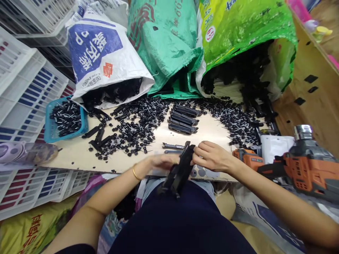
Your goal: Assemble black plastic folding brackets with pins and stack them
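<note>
A bundle of long black plastic parts [180, 171] hangs tilted over the table's front edge, just above my lap. My left hand [165, 161], blurred, grips it from the left side, its fingers partly hidden behind the parts. At the upper right end, the curled fingers of my right hand [210, 155] press against the black plastic; whatever small thing they may pinch is hidden. Just beyond my hands lies a slim dark strip-like piece [173, 146]. Farther back, several similar black parts [184, 120] lie side by side in a row.
Small black-headed pins [135, 130] are heaped left of the row, with another heap [235, 121] to the right. A blue basket [85, 121] holds more. Sacks of black parts, including a white one [113, 63], line the back. An orange power tool [304, 169] lies at right.
</note>
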Tool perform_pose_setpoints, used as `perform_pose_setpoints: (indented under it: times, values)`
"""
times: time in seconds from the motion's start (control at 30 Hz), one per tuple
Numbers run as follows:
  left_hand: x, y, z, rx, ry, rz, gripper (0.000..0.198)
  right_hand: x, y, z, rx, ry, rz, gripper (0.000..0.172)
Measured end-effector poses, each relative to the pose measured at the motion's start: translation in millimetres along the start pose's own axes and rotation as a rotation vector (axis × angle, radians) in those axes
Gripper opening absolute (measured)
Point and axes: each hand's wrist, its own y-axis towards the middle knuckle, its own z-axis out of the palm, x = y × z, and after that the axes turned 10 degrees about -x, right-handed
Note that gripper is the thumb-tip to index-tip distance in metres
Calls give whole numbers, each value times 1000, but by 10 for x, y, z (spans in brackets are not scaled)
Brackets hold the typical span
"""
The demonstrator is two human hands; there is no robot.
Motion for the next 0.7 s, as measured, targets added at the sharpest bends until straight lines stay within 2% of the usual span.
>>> perform_pose_setpoints:
  times: [0.03,0.07,0.1,0.17,0.3,0.33,0.4,0.47,0.5,0.53,0.6,0.63,0.7]
  values:
    - [65,37,63,116,-155,-52,48,-15,10,-4,-27,-2,4,25]
    - [112,71,139,137,-278,-73,42,-41,12,-2,-45,-10,22,26]
    - [135,98,219,95,-369,-69,36,-75,9,2,-48,-20,52,27]
    - [104,127,366,-65,-475,-31,28,-156,-2,14,-10,-27,140,30]
    - [-69,171,548,-343,-459,24,26,-242,61,102,59,59,431,46]
    - [-89,201,567,-457,-391,60,24,-226,102,147,28,90,541,50]
    - [-83,284,569,-763,-129,142,22,-147,202,262,-86,177,807,53]
    - [-29,369,518,-1063,248,177,32,-34,305,391,-246,352,1108,53]
    - [7,400,476,-1167,442,176,40,22,350,452,-337,489,1268,53]
    - [43,418,428,-1234,616,174,48,70,386,505,-417,657,1424,53]
    - [101,413,330,-1264,873,180,56,137,424,583,-493,1044,1688,53]
    - [120,394,288,-1245,941,181,56,155,423,605,-468,1227,1776,54]
    - [134,337,230,-1158,951,139,50,165,388,622,-318,1464,1850,56]
